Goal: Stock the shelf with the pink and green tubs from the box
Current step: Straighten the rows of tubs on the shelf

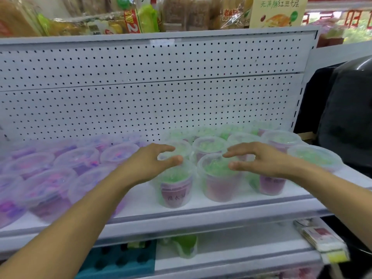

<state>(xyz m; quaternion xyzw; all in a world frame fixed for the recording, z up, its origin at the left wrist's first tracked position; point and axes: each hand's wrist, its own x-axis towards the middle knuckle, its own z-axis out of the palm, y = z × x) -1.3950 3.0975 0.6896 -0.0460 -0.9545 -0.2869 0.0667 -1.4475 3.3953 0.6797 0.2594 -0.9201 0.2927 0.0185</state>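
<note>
Hovering with left grip point(153, 164) and right grip point(259, 160) spread, empty; liable to knock front green tubs point(219, 178) off shelf point(201, 216).

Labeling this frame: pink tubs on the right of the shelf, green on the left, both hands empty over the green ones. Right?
Sides are swapped. The head view shows the pink tubs on the left of the shelf and the green tubs on the right. The rest holds: left hand and right hand hover empty over the green ones.
</note>
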